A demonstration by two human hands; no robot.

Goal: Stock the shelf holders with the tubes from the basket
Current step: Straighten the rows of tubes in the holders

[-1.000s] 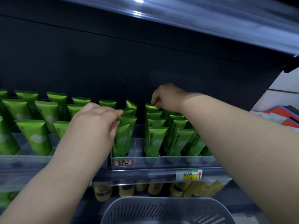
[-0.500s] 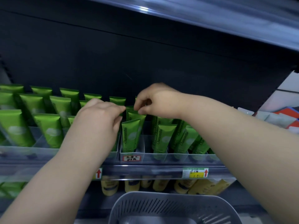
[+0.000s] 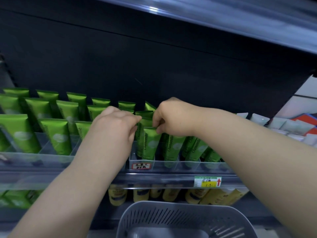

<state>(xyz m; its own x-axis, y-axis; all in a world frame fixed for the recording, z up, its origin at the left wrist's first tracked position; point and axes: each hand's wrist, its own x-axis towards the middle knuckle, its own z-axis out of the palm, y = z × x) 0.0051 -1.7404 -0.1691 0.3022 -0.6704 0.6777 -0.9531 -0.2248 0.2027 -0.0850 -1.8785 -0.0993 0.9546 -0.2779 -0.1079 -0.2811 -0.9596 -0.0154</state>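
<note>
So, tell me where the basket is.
Head view, bottom centre: the basket sits below the shelf rail, just in front of the yellow tubes.

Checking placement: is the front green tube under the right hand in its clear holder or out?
In: the front green tube stands with its base inside the clear holder; the right hand pinches its top.

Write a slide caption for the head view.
Left hand and right hand pinch green tubes in clear holders above grey basket.
</note>
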